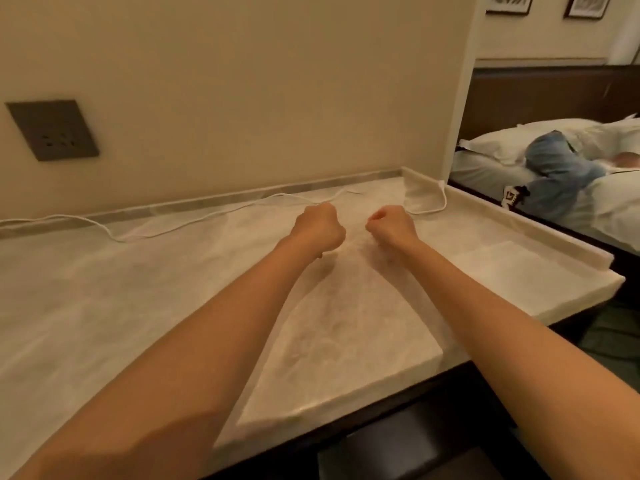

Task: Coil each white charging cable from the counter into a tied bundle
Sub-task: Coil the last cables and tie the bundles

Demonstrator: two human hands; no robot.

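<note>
Forearms [214,317] over counter [86,306] | left hand [320,225], right hand [393,225] clench white cable [166,232] trailing outward

No legible text, label, brand or number anywhere.

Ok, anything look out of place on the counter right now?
Nothing spilled or damaged. At the back right corner of the counter, a white charging cable loops up onto the raised rim instead of lying flat.

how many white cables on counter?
2: one white cable trails left from the left hand; a second cable loops at the far corner by the right hand. May join inside fists.
</note>
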